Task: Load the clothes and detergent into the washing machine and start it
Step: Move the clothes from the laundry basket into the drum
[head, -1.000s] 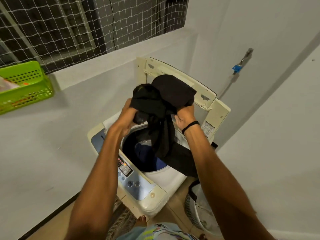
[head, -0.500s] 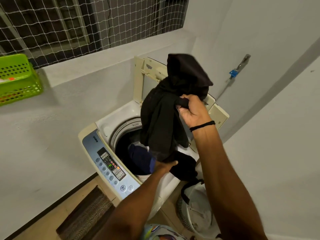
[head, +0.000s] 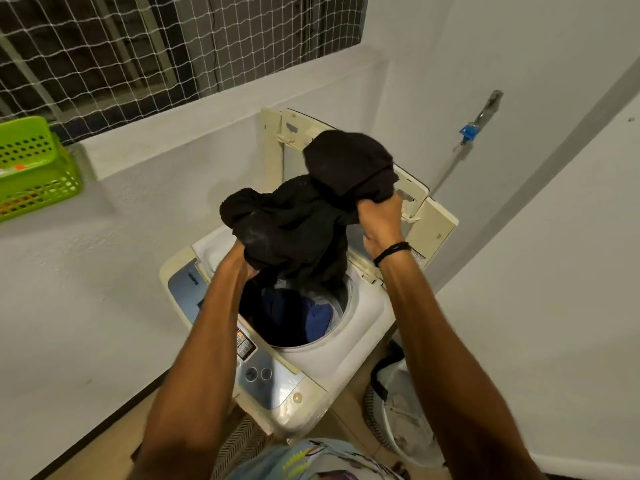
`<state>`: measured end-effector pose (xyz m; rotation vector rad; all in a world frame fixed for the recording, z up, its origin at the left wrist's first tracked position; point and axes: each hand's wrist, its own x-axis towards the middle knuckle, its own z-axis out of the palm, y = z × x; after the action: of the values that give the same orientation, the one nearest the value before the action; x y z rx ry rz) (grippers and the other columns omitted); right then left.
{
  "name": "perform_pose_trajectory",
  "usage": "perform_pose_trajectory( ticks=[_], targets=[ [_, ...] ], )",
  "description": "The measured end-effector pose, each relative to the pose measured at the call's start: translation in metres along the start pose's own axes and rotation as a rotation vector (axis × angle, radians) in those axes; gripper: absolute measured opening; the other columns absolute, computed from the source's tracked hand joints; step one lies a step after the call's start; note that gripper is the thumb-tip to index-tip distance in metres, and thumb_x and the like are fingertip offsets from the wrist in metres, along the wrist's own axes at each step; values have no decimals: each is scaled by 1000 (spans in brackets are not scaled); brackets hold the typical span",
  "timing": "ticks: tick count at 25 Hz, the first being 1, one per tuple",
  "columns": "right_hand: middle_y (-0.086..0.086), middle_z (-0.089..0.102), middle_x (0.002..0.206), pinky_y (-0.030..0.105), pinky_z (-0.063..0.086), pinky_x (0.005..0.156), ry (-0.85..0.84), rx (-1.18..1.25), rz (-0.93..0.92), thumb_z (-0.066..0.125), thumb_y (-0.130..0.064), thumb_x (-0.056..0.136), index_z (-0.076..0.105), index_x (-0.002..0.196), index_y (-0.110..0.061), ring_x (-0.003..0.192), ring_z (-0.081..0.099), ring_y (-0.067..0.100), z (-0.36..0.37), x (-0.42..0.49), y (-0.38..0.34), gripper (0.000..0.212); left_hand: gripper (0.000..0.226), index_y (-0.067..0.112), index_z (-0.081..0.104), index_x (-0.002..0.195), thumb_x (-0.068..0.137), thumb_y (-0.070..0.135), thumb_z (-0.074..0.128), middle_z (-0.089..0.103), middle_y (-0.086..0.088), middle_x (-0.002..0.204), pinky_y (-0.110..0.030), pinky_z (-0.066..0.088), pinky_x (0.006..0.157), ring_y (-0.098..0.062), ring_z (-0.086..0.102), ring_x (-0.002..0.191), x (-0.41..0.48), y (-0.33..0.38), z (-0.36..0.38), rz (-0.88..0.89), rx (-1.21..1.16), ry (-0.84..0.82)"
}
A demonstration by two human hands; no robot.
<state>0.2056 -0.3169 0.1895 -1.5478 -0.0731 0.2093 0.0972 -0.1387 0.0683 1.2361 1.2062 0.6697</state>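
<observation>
A white washer (head: 360,327) stands in the corner of a small room with pale walls, its lid (head: 273,150) tipped up against the back wall. Above the open drum hangs a black garment (head: 304,216). The right hand (head: 381,220), with a dark band (head: 391,252) at the wrist, grips its upper bunch with curled fingers. The left hand (head: 242,268) reaches up into the lower bunch, where cloth hides its fingers, so its grip cannot be told. The garment's tail trails down into the drum, where blue clothes (head: 315,317) lie. The panel (head: 266,372) with round buttons runs along the near edge. A ledge (head: 207,112) crosses the left wall below a window covered with netting (head: 138,46), and a green basket (head: 34,168) sits on the ledge at far left. A tap (head: 485,109) with a blue fitting juts from the wall right of the lid. On the tan floor (head: 104,445), a white hamper (head: 398,403) stands just beside the washer's right side and a striped mat (head: 239,441) lies at its front.
</observation>
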Motion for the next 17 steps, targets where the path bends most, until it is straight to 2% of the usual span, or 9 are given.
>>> perform_pose_trajectory(
  ticks=[1, 2, 4, 6, 7, 9, 11, 13, 17],
  targets=[
    [9, 69, 106, 41, 57, 87, -37, -140, -35, 52, 4, 77, 61, 116, -8, 96, 65, 26, 6, 0, 13, 41, 50, 25, 70, 64, 95, 0, 39, 64, 12, 55, -21, 51, 58, -2, 62, 49, 8, -7, -6, -108, 221, 5],
    [7, 67, 110, 34, 54, 88, -93, -279, -40, 54, 2, 80, 58, 121, -8, 98, 63, 23, 11, -2, 25, 42, 44, 23, 66, 76, 100, 1, 38, 67, 11, 64, -21, 53, 59, -3, 63, 55, -1, 1, -18, -322, 55, -377],
    [7, 62, 123, 31, 49, 92, -286, -518, 25, 66, -9, 80, 48, 131, -9, 111, 60, 26, 16, -4, 62, 54, 17, 15, 56, 88, 100, 7, 45, 62, -2, 84, -28, 56, 63, -15, 61, 70, 9, -13, -12, -238, 535, -421],
    [12, 52, 138, 41, 45, 103, -454, -755, 182, 79, -31, 73, 36, 141, -10, 125, 52, 33, 11, -4, 105, 83, 3, 6, 55, 95, 95, 9, 53, 54, -10, 83, -33, 51, 65, -24, 55, 74, 10, -31, -24, -315, 716, -461],
    [13, 48, 143, 44, 42, 106, -514, -863, 236, 80, -38, 71, 33, 144, -9, 129, 49, 34, 4, -4, 127, 91, 9, 2, 56, 97, 93, 10, 57, 52, -12, 79, -33, 48, 64, -26, 52, 72, 12, -43, -26, -273, 782, -415],
    [17, 54, 134, 42, 42, 106, -579, -981, 292, 74, -37, 80, 47, 134, -6, 124, 52, 33, -13, -10, 153, 68, 17, -2, 60, 97, 91, 14, 62, 53, -15, 75, -33, 47, 60, -25, 52, 64, 11, -64, -29, -249, 746, -398],
    [16, 61, 100, 40, 46, 96, -585, -999, 308, 64, -28, 88, 64, 93, -12, 100, 57, 27, -30, -15, 169, 17, 13, 8, 62, 81, 89, 18, 65, 61, -17, 78, -38, 55, 67, -27, 60, 67, -3, -84, -28, -257, 682, -381],
    [11, 62, 88, 42, 50, 91, -525, -909, 342, 62, -21, 87, 64, 76, -14, 90, 60, 28, -53, -14, 183, 13, 16, 15, 62, 72, 85, 21, 68, 68, -12, 81, -45, 60, 81, -30, 70, 78, -25, -98, -14, -184, 671, -373],
    [11, 72, 91, 43, 57, 89, -362, -641, 495, 66, -14, 83, 72, 86, -13, 91, 69, 27, -114, -14, 208, 7, 7, 27, 69, 77, 82, 26, 64, 74, 1, 88, -42, 59, 86, -23, 71, 88, -95, -107, 42, -20, 643, -484]
  ],
)
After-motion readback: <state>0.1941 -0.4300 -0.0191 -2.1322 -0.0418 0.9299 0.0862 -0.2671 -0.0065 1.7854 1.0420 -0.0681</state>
